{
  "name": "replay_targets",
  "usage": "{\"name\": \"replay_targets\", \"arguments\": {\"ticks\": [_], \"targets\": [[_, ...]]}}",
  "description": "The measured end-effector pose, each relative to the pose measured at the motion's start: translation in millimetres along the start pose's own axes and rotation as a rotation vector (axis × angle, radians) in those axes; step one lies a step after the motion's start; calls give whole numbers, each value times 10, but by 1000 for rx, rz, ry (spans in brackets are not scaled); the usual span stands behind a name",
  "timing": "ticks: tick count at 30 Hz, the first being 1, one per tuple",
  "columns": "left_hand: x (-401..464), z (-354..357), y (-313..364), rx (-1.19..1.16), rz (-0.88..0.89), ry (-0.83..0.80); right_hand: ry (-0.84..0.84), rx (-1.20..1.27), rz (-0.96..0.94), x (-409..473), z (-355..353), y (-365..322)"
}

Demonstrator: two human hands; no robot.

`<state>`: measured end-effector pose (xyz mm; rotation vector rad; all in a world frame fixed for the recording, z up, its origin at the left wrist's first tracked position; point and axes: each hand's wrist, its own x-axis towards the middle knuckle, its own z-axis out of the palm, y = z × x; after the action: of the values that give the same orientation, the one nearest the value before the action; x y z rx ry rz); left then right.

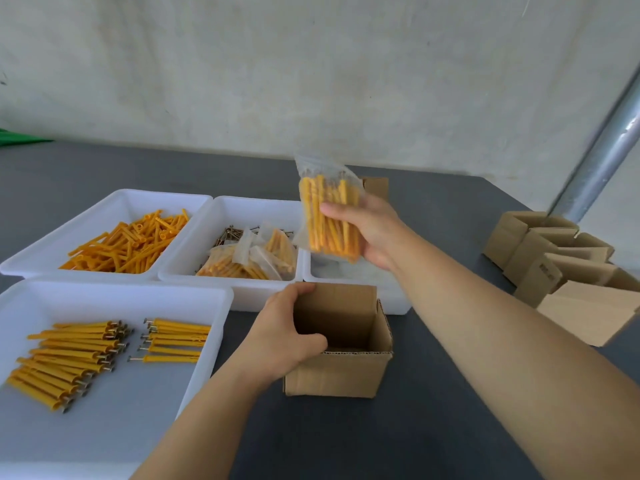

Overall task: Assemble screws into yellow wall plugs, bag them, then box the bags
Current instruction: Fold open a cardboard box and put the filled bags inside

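Currently your right hand (pixel 372 233) pinches the filled bag (pixel 327 216) above the open box (pixel 341 344), steadied by your left hand's (pixel 287 336) curled grip. Released off-centre, it could catch the rim and spill onto the worktop (pixel 433 427).

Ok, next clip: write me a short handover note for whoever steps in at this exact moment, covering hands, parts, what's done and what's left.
Left hand grips the left wall of the open cardboard box, steadying it on the table; no bag shows inside it.
Right hand holds a filled bag of plugs in the air, beyond the box.
Done: more filled bags lie in the middle tray with loose screws; assembled plugs lie in the near tray.
Left: box this bag and the others, bag the assembled plugs, fit screws to the loose plugs. Spare boxes stand at right.
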<state>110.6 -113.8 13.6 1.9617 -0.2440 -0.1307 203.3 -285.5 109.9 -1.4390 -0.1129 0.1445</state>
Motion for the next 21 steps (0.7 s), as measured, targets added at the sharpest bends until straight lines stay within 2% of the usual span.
{"name": "replay_targets", "arguments": {"ticks": [4,8,10,16,18,21], "targets": [[10,-5,-30,-33,24,10,7,-439,-28,-444,-225,142],[32,-13,-39,2,46,38,-102,-1099,-142,-724,-247,242],[25,-13,-30,26,62,50,-134,-1286,-179,-777,-184,251],[-6,-15,-29,36,48,61,-379,-1661,-17,-671,77,345],[-4,-11,-30,44,38,61,-470,-1678,80,-589,186,420],[-1,-17,-37,60,41,65,-719,-1562,276,-494,279,497]]}}
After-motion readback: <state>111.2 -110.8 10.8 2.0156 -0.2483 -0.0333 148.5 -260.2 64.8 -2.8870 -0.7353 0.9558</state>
